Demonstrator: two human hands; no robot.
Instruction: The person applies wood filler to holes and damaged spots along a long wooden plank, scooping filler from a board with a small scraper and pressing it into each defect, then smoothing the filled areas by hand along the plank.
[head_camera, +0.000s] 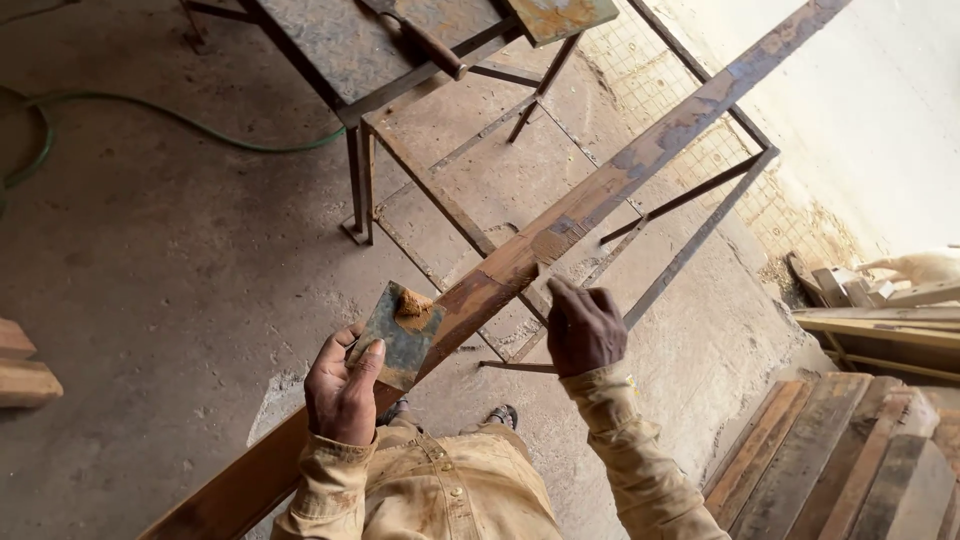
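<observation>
the left hand (343, 392) grips a flat metal plate (398, 338) carrying a lump of brown filler (413, 306); the right hand (583, 325) presses a small blade, fingers closed, onto the long wooden plank (600, 195). thin, even strokes would likely fill best.

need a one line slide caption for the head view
Left hand holds a square metal plate dabbed with brown putty while the right hand presses on a long brown wooden plank above a rusty metal frame table.
</observation>
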